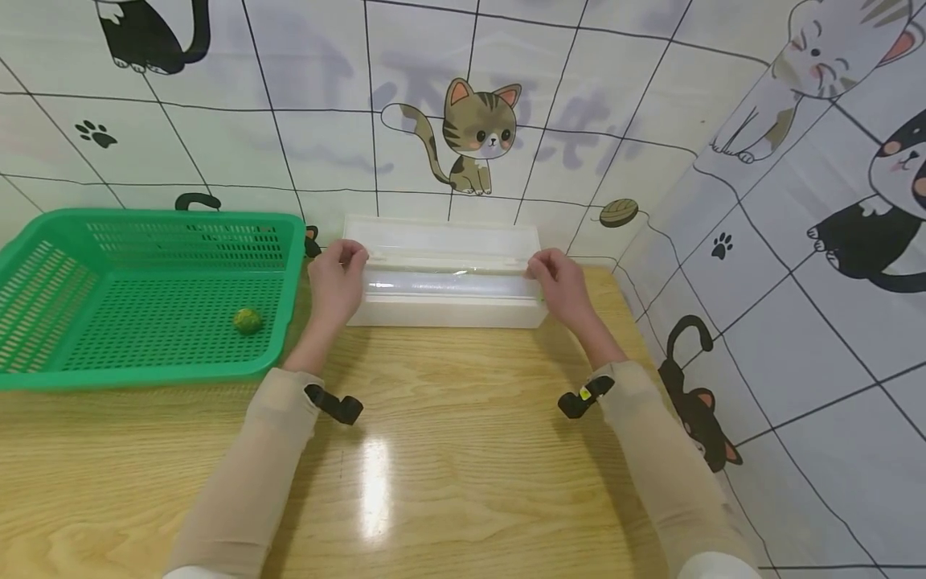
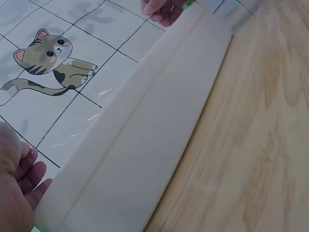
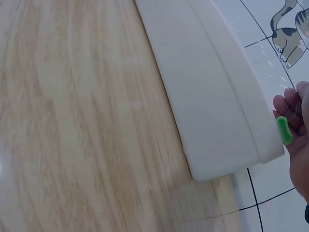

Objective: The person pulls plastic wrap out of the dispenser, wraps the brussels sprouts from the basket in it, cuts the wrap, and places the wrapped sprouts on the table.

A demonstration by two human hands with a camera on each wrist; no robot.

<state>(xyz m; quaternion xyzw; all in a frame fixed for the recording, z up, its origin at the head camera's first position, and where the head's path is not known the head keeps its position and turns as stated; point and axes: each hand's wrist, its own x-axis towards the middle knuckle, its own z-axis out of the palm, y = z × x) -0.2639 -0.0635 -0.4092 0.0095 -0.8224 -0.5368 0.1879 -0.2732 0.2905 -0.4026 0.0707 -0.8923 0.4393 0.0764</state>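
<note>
Pale wall covering (image 1: 318,145) with dark grid lines and cartoon cats runs across the top and down the right of the frame, and beneath it spreads a wood-grained bench (image 1: 463,474), with a bright streak of reflected light below the centre. Near the middle of the frame, at the back of the bench, I see a long white box (image 1: 448,314) lying crosswise, its lid (image 1: 441,237) raised along the far side and a shiny roll (image 1: 448,285) showing inside. Someone in beige sleeves (image 1: 235,474) is reaching forward with both arms, and a small black device (image 1: 338,404) juts from each cuff. At the box's left end, the left hand (image 1: 338,281) pinches clear film (image 2: 101,93) between thumb and fingers; at the right end, the right hand (image 1: 563,283) does likewise. Between them the film is nearly invisible, though thin glints of it show beyond the box from the left wrist. From the right wrist, a little green piece (image 3: 285,130) shows at the box's end, just beside the fingers. Over at the left of the frame sits a green slotted basket (image 1: 145,375), near the left forearm, with one small yellow-green ball (image 1: 247,322) resting toward its right side.
</note>
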